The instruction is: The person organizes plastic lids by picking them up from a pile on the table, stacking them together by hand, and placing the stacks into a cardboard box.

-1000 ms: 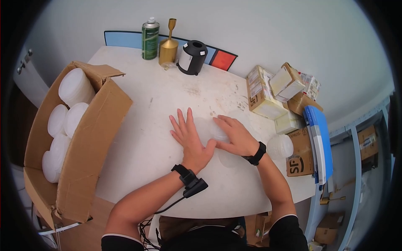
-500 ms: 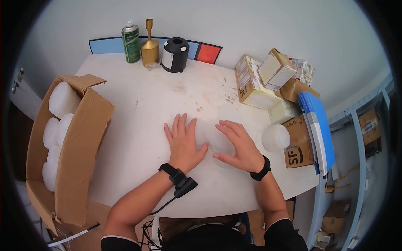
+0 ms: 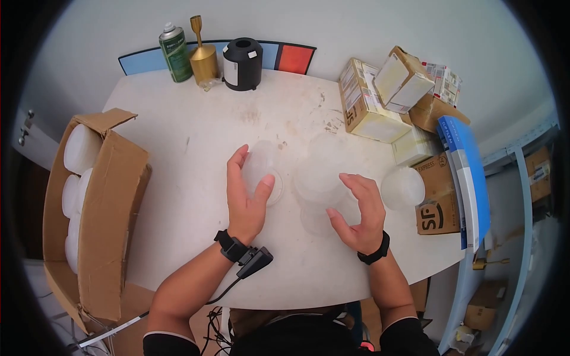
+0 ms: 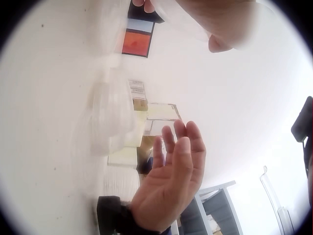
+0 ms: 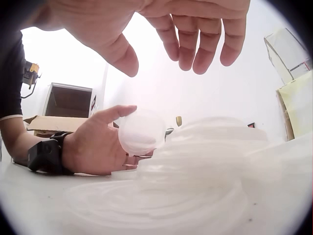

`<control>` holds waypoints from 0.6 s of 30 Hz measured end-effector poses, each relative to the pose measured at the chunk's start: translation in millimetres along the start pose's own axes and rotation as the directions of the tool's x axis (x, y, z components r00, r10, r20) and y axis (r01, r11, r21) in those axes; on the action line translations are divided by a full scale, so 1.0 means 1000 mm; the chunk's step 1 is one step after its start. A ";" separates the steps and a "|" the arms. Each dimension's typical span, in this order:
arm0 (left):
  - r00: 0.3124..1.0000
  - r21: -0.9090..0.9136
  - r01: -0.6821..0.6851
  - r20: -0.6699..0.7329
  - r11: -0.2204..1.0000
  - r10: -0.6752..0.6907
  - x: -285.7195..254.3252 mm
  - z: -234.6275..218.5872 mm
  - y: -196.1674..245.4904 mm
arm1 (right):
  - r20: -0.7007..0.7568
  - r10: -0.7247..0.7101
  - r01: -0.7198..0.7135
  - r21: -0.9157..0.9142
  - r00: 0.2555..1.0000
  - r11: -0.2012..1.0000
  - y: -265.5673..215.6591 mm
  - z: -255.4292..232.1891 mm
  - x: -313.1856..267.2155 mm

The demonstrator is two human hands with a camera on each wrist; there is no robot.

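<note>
My left hand (image 3: 245,207) grips a translucent round cup (image 3: 259,163) on its side, thumb against the near rim. In the right wrist view the round end of this cup (image 5: 142,132) shows between the thumb and fingers of my left hand (image 5: 98,147). My right hand (image 3: 363,216) holds nothing, its fingers apart and slightly bent. It hovers at the right of a translucent stack (image 3: 320,172) of round pieces on the table. Blurred layers of this stack (image 5: 205,152) lie beneath my right hand (image 5: 176,24) in the right wrist view.
A carton (image 3: 113,231) of white tubs stands at the left. Another translucent stack (image 3: 404,188) is on the right, beside boxes (image 3: 371,110) and blue folders (image 3: 469,178). A spray can (image 3: 176,53), brass holder (image 3: 204,62) and black device (image 3: 242,65) line the back.
My left hand has moved left, away from the translucent stack, and now grips a cup. My right hand has shifted right, off the stack. The head view has also shifted.
</note>
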State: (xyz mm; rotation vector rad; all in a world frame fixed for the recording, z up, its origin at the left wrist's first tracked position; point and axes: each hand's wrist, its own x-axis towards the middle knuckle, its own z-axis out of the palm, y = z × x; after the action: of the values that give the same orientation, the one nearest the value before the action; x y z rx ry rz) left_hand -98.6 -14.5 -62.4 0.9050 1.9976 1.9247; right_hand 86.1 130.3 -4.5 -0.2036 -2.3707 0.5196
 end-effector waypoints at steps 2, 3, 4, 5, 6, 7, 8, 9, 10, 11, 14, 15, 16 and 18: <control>1.000 -0.320 0.007 -0.005 0.947 -0.009 0.000 -0.001 0.000 | 0.006 -0.058 0.059 -0.011 0.998 0.998 0.002 0.006 -0.001; 0.998 -0.315 -0.011 0.049 0.949 0.028 -0.002 -0.002 0.002 | 0.025 -0.086 0.087 -0.005 0.996 0.996 -0.001 0.008 0.001; 0.993 -0.314 -0.028 0.101 0.949 0.063 -0.006 -0.003 0.006 | 0.046 -0.114 0.115 0.000 0.992 0.993 -0.005 0.009 0.003; 0.984 -0.317 -0.042 0.153 0.947 0.095 -0.011 -0.002 0.007 | 0.057 -0.143 0.143 0.001 0.988 0.990 -0.008 0.011 0.003; 0.963 -0.275 -0.137 0.188 0.952 0.193 -0.013 -0.001 0.004 | 0.066 -0.175 0.175 0.001 0.982 0.985 -0.010 0.013 0.004; 0.931 -0.236 -0.231 0.230 0.944 0.285 -0.015 0.000 0.001 | 0.076 -0.203 0.203 0.002 0.976 0.979 -0.012 0.014 0.003; 0.886 -0.201 -0.326 0.275 0.924 0.373 -0.017 0.000 -0.001 | 0.071 -0.190 0.187 0.055 0.979 0.981 -0.014 0.015 0.001; 0.873 -0.214 -0.335 0.295 0.918 0.388 -0.020 0.003 -0.001 | 0.066 -0.176 0.169 0.108 0.982 0.980 -0.015 0.016 -0.001; 0.859 -0.226 -0.346 0.315 0.910 0.405 -0.023 0.008 0.003 | 0.059 -0.163 0.152 0.159 0.985 0.975 -0.016 0.016 -0.003; 0.852 -0.213 -0.382 0.296 0.899 0.432 -0.022 0.009 0.007 | 0.093 -0.138 0.113 0.232 0.986 0.966 -0.015 0.014 -0.004; 0.852 -0.126 -0.413 0.298 0.902 0.431 -0.020 0.008 0.014 | 0.170 -0.054 -0.019 0.399 0.984 0.917 -0.016 0.009 -0.004; 0.856 -0.088 -0.412 0.305 0.907 0.418 -0.020 0.007 0.015 | 0.176 -0.012 -0.066 0.427 0.984 0.902 -0.019 0.010 -0.002; 0.847 -0.075 -0.425 0.319 0.902 0.426 -0.019 0.006 0.016 | 0.183 0.028 -0.110 0.454 0.983 0.884 -0.022 0.010 -0.001; 0.829 -0.049 -0.450 0.350 0.892 0.437 -0.020 0.006 0.018 | 0.220 0.109 -0.185 0.359 0.969 0.915 -0.021 0.009 -0.009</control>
State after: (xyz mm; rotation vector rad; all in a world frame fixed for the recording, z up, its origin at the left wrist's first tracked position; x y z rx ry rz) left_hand -74.4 -22.1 -50.6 1.7188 1.7163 1.7605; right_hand 86.5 106.4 -7.3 -0.1616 -2.3963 1.1019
